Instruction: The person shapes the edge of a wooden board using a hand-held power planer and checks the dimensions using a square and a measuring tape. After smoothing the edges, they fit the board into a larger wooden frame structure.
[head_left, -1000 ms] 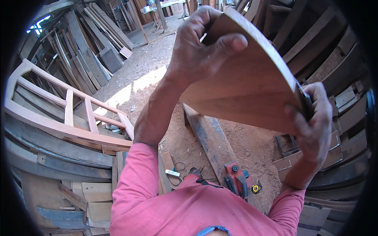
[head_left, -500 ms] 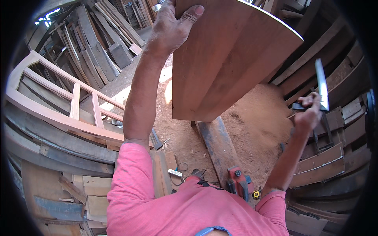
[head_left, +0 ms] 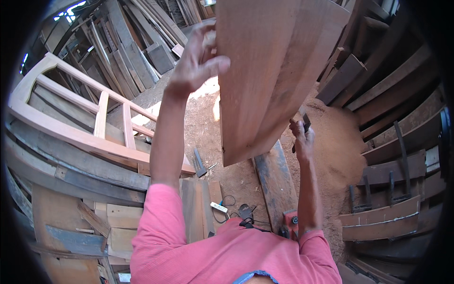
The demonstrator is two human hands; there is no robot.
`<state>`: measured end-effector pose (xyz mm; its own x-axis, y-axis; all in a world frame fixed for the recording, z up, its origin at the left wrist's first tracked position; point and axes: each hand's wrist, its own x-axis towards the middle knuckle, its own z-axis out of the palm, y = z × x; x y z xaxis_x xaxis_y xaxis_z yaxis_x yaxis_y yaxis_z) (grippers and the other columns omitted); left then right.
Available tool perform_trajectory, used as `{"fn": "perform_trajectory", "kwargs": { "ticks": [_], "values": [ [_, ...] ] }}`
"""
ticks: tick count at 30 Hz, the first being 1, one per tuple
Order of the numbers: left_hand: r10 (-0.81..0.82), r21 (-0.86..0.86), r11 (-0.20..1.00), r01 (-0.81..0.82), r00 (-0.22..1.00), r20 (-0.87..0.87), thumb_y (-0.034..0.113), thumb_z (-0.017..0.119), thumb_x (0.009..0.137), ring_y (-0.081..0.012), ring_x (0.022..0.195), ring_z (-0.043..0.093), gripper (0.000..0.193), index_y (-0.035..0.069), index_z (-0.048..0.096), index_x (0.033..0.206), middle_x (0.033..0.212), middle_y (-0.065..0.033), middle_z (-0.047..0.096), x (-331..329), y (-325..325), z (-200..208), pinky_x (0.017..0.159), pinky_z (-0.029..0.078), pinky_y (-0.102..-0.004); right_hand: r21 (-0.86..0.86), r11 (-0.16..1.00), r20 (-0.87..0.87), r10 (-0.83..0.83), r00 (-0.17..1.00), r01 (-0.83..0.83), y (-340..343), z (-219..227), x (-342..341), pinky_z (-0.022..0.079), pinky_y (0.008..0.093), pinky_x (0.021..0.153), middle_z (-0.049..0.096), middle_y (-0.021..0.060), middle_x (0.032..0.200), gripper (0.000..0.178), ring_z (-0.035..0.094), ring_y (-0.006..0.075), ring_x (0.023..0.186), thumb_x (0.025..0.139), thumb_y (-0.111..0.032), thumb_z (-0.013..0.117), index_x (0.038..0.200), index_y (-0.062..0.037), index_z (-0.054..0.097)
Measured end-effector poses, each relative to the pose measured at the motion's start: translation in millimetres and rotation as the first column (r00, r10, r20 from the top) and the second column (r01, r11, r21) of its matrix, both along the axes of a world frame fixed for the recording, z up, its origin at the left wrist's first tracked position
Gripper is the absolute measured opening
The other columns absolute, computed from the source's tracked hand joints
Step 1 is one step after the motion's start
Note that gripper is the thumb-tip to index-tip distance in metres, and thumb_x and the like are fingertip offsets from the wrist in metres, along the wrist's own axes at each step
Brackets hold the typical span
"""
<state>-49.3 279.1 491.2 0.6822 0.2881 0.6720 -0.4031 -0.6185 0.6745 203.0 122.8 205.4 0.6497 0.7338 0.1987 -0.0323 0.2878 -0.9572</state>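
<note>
A broad brown wooden panel (head_left: 265, 80) stands tilted in front of me, its lower end at a long worn plank (head_left: 275, 177). My left hand (head_left: 196, 66) is at its left edge, the thumb over the near face and the curled fingers along the edge, partly hidden and blurred. On the right side, my right hand (head_left: 302, 135) is closed around a try square (head_left: 307, 124), close beside the panel's lower right edge. Most of the square's blade is out of sight, and I cannot tell whether it touches the wood.
A red power tool (head_left: 291, 219) rests at the plank's near end. A pale wooden frame (head_left: 101, 113) leans over stacked boards on the left. A hammer (head_left: 199, 163) and a white power strip (head_left: 219, 207) lie on the ground. Sawdust (head_left: 333, 137) and clamps (head_left: 392, 189) are at right.
My right hand has brought the try square leftward to the panel's edge. The panel has turned and shifted, and my left hand has moved from its top corner down its left edge.
</note>
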Motion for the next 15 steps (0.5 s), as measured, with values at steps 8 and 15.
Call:
{"fn": "perform_trajectory", "kwargs": {
  "ticks": [8,15],
  "values": [
    [0.290,-0.090,0.954,-0.285,0.956,0.046,0.019,0.076,0.087,-0.0197,0.095,0.071,0.046,-0.005,0.058,0.122,0.104,-0.0155,0.072,-0.3,-30.5,-73.7,0.084,0.057,-0.0323,-0.359,0.931,0.083,0.102,0.991,-0.066,-23.7,-38.3,-13.9,0.054,0.0335,0.078,0.070,0.0097,0.098,0.026,0.067,0.0172,0.085,0.105,-0.024,0.059,0.105,0.0026,0.062],
    [0.330,-0.211,0.928,-0.306,0.940,0.089,0.014,0.072,0.090,-0.0152,0.092,0.069,0.036,-0.004,0.060,0.119,0.102,-0.0119,0.072,46.9,-15.7,-71.1,0.083,0.056,-0.0305,-0.508,0.854,0.306,0.057,0.950,0.112,-65.8,-52.0,-59.3,0.054,0.0381,0.078,0.069,0.0177,0.093,0.033,0.069,0.0238,0.087,0.094,-0.023,0.073,0.107,0.0049,0.060]
  ]
}}
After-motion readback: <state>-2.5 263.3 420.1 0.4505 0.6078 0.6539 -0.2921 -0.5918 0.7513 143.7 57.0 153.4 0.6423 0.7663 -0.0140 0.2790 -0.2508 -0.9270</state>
